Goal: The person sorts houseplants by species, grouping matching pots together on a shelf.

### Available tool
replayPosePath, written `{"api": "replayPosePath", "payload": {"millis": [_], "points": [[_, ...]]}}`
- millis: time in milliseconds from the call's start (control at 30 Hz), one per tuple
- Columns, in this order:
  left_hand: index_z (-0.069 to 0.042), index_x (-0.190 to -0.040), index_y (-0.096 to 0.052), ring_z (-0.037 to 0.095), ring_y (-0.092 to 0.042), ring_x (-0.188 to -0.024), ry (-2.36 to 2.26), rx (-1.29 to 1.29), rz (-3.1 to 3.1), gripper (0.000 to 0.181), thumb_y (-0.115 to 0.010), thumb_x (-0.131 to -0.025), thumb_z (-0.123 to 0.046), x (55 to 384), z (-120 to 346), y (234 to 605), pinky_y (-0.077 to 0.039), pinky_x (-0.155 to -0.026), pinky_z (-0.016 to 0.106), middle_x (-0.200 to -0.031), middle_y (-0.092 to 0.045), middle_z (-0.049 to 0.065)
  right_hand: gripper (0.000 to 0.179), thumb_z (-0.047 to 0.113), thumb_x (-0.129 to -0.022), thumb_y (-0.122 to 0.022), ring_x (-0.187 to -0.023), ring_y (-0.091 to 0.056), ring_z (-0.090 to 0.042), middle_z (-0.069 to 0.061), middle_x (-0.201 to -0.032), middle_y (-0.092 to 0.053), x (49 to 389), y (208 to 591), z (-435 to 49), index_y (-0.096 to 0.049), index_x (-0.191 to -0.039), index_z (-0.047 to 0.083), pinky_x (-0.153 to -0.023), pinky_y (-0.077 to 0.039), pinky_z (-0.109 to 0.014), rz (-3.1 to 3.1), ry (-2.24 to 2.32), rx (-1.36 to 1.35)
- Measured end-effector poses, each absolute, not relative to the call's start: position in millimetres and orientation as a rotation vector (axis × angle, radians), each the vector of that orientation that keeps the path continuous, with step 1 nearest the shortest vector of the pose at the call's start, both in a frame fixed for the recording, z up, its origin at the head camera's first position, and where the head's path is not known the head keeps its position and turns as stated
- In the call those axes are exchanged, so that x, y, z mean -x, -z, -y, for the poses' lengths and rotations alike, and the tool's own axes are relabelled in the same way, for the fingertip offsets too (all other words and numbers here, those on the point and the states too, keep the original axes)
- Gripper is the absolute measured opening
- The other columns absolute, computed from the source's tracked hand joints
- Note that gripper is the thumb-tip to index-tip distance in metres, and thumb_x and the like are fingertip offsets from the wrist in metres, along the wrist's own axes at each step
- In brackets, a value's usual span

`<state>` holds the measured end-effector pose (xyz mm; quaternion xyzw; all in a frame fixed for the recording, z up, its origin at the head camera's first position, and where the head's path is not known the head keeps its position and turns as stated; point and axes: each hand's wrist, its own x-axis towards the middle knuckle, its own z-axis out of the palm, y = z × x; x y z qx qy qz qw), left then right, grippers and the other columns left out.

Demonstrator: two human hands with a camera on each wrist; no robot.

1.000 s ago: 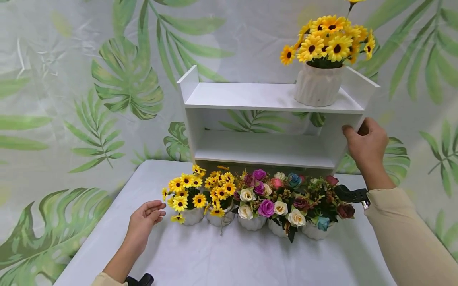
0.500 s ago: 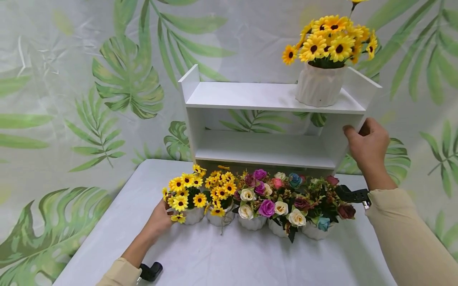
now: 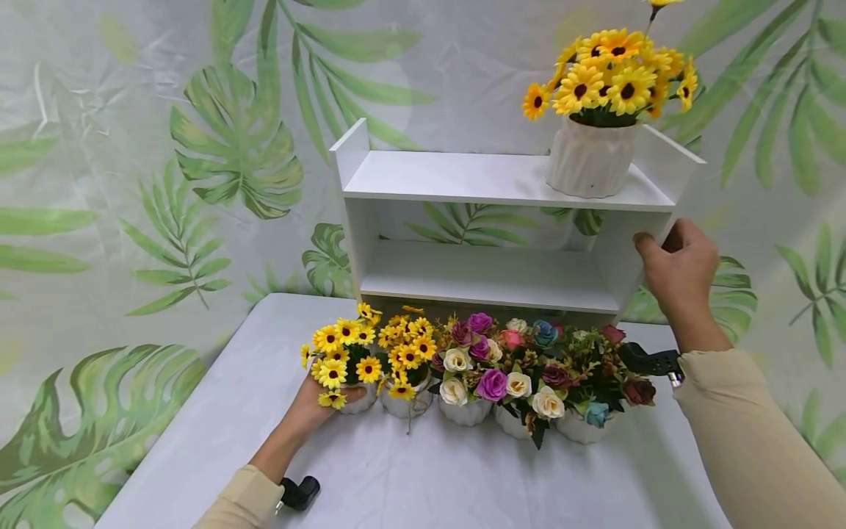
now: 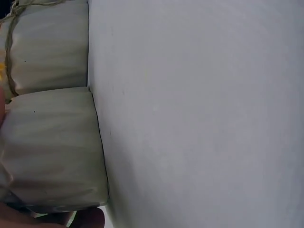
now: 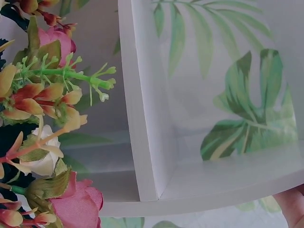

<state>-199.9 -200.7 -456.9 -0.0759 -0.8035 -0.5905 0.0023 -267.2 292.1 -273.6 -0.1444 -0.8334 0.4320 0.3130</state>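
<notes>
My left hand (image 3: 314, 405) holds the white flowerpot (image 3: 359, 405) at the left end of a row, its thumb across the front below the yellow sunflowers (image 3: 338, 354). In the left wrist view, fingertips (image 4: 90, 218) lie against the side of that pot (image 4: 52, 152); the rest of the hand is mostly out of view. My right hand (image 3: 682, 268) grips the right side panel of the white shelf (image 3: 449, 170), thumb at the front edge. Only a bit of that hand (image 5: 292, 206) shows beside the shelf panel (image 5: 142, 118) in the right wrist view.
Beside the held pot stands another sunflower pot (image 3: 406, 402) tied with twine, then several pots of mixed roses (image 3: 492, 383). A larger sunflower pot (image 3: 590, 160) sits at the right of the top shelf. All the lower pots stand on the white-covered table (image 3: 423, 485).
My left hand has moved right from beside the row and taken hold of the leftmost sunflower pot. My right hand stays on the shelf's side panel.
</notes>
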Motion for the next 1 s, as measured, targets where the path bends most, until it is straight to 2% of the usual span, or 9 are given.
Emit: {"api": "replayPosePath", "payload": {"millis": [100,367,567,633,800,933,1000], "points": [[-0.014,-0.140,-0.050,0.008,-0.056,-0.119,1.851,0.225,2.539,0.067,-0.082,-0.081,-0.015,201,198,455,-0.042,-0.108,0.028,-0.135,-0.060,0.007,0.040,0.035,-0.091,-0.062,-0.082,-0.052,0.011,0.017,-0.096,-0.061,267,274,-292,-0.064,-0.125,0.014,-0.069,-0.042,-0.010,2.192,-1.145,0.375],[-0.015,-0.139,-0.051,0.006,-0.056,-0.119,1.820,0.207,2.523,0.067,-0.083,-0.080,-0.013,200,195,453,-0.043,-0.106,0.027,-0.134,-0.059,0.005,0.039,0.037,-0.091,-0.062,-0.082,-0.051,0.010,0.021,-0.093,-0.058,268,274,-292,-0.064,-0.124,0.015,-0.069,-0.042,-0.012,2.198,-1.146,0.383],[-0.014,-0.139,-0.051,0.021,-0.055,-0.126,1.801,0.142,2.544,0.066,-0.083,-0.080,-0.014,200,193,454,-0.040,-0.111,0.040,-0.134,-0.060,0.007,0.044,0.036,-0.091,-0.061,-0.084,-0.053,0.010,0.008,-0.106,-0.065,267,274,-292,-0.063,-0.129,0.014,-0.070,-0.042,-0.011,2.203,-1.135,0.387],[-0.013,-0.140,-0.050,0.026,-0.054,-0.129,1.762,0.119,2.565,0.069,-0.083,-0.080,-0.017,200,192,454,-0.040,-0.112,0.044,-0.136,-0.059,0.008,0.044,0.036,-0.091,-0.061,-0.082,-0.052,0.010,0.010,-0.103,-0.065,266,274,-292,-0.063,-0.129,0.014,-0.069,-0.042,-0.011,2.198,-1.130,0.386],[-0.018,-0.141,-0.048,0.026,-0.053,-0.132,1.612,-0.018,2.651,0.077,-0.086,-0.076,-0.031,198,196,451,-0.041,-0.112,0.046,-0.139,-0.059,0.005,0.042,0.036,-0.091,-0.062,-0.080,-0.051,0.011,0.017,-0.095,-0.061,266,273,-291,-0.064,-0.126,0.013,-0.069,-0.042,-0.011,2.190,-1.125,0.361],[-0.014,-0.143,-0.045,0.029,-0.050,-0.134,1.478,-0.048,2.695,0.081,-0.085,-0.076,-0.036,189,208,433,-0.041,-0.112,0.050,-0.142,-0.055,0.009,0.042,0.037,-0.091,-0.062,-0.082,-0.051,0.010,0.015,-0.098,-0.061,266,274,-292,-0.064,-0.126,0.013,-0.069,-0.042,-0.011,2.195,-1.125,0.362],[-0.012,-0.142,-0.045,0.029,-0.051,-0.133,1.433,-0.029,2.686,0.080,-0.085,-0.077,-0.035,182,216,421,-0.042,-0.111,0.049,-0.142,-0.055,0.010,0.041,0.036,-0.091,-0.062,-0.081,-0.050,0.011,0.019,-0.095,-0.059,268,274,-290,-0.064,-0.124,0.014,-0.069,-0.041,-0.011,2.189,-1.124,0.363]]}}
